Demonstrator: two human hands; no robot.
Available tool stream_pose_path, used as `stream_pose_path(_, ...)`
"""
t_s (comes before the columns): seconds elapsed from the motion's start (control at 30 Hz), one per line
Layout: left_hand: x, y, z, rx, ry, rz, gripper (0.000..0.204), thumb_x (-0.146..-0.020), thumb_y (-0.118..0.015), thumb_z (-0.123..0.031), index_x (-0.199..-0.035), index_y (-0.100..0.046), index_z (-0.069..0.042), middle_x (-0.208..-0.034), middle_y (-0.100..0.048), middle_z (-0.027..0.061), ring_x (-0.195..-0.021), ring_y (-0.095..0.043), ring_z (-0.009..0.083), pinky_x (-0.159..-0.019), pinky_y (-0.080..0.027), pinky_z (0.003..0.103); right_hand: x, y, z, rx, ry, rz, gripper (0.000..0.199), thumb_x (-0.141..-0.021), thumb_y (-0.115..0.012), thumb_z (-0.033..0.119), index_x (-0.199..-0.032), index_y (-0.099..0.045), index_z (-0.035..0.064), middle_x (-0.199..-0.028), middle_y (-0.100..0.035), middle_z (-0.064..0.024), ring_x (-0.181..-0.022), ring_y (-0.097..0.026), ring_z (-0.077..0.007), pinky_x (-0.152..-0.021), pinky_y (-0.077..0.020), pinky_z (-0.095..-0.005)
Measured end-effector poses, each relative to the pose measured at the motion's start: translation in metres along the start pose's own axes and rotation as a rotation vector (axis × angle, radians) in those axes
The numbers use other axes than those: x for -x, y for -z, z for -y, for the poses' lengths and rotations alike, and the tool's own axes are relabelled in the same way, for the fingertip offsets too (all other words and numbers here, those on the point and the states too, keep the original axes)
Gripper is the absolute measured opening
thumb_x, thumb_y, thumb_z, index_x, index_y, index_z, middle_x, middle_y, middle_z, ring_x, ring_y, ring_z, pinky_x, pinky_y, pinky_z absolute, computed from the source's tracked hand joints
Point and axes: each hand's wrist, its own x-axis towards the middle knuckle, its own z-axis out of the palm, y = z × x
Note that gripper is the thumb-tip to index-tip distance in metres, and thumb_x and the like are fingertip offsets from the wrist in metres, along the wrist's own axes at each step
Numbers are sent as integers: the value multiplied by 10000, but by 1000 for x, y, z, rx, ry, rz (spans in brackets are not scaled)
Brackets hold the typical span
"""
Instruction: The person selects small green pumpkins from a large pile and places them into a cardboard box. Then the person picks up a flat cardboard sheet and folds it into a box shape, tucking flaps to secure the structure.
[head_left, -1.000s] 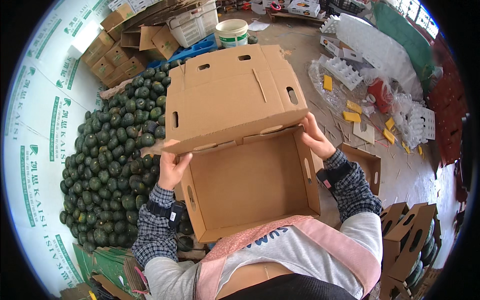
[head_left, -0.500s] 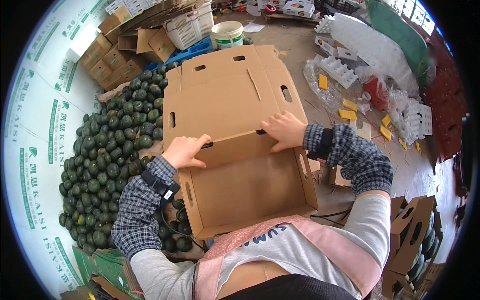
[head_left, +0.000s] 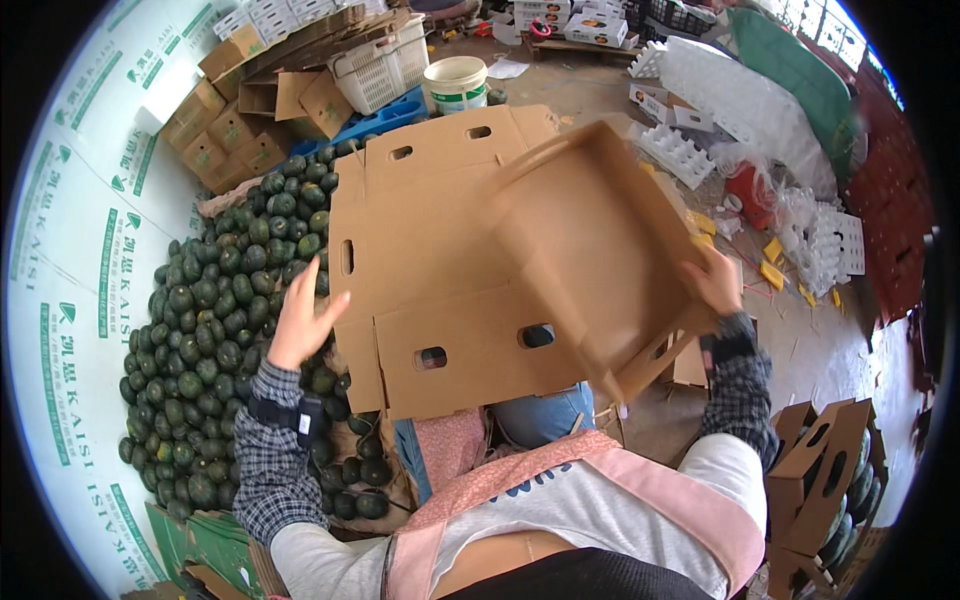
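I hold a large brown cardboard box (head_left: 480, 270) with oval handle holes tilted up in front of my chest, its flaps spread toward the far side. My right hand (head_left: 715, 280) grips the box's right edge. My left hand (head_left: 300, 320) is open with fingers spread, next to the box's left edge; whether it touches the cardboard is unclear. Both sleeves are checked, and each wrist carries a dark band. Below the box shows my pink apron (head_left: 600, 490).
A big heap of dark green round fruit (head_left: 220, 330) lies to the left against a white printed sheet. Folded cartons (head_left: 230, 120), a white basket (head_left: 385, 65) and a white bucket (head_left: 455, 82) stand behind. White foam trays (head_left: 740, 120) lie right; assembled boxes (head_left: 825, 480) sit lower right.
The box has swung up and turned, its tray part now lifted to the right. My right hand moved from the fold to the right edge; my left hand came off and opened.
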Motion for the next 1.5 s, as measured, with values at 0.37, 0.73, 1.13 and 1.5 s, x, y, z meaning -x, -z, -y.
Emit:
stream_pose_path(0.37, 73, -113, 63, 759, 325, 65, 724, -801, -746, -95, -1387, -340, 30, -1268, -546, 155, -1157, -549, 246, -972, -457, 372, 228, -50, -169, 277, -1270, -371, 420, -785, -638, 187, -1143, -582, -23, -1118, -614, -300, -1054, -594, -426, -922, -477, -450)
stream_pose_path(0.73, 63, -79, 25, 908, 468, 134, 484, -923, -632, -134, -1330, -441, 46, -1293, -557, 127, -1178, -541, 197, -985, -444, 322, 19, -90, 40, -306, -299, 260, 618, -869, -654, 442, -1233, -541, -44, -1071, -652, -238, -998, -645, -308, -834, -506, -361)
stream_pose_path(1.13, 62, -32, 33, 950, 496, 101, 272, -948, -586, -145, -1166, -617, 14, -1052, -670, 52, -936, -621, 106, -793, -505, 267, -57, -49, 83, -13, -216, 613, 544, -805, -676, 433, -848, -662, -109, -709, -664, -193, -551, -669, -264, -459, -519, -357)
stream_pose_path(1.5, 39, 50, 46, 963, 133, -479, 303, -877, -634, -66, -1151, -528, 9, -1012, -652, 75, -881, -629, 142, -806, -505, 262, -40, 45, 130, -1796, 67, 725, 678, -818, -746, 173, -1366, -406, -36, -1138, -617, -105, -1093, -599, -186, -913, -495, -318)
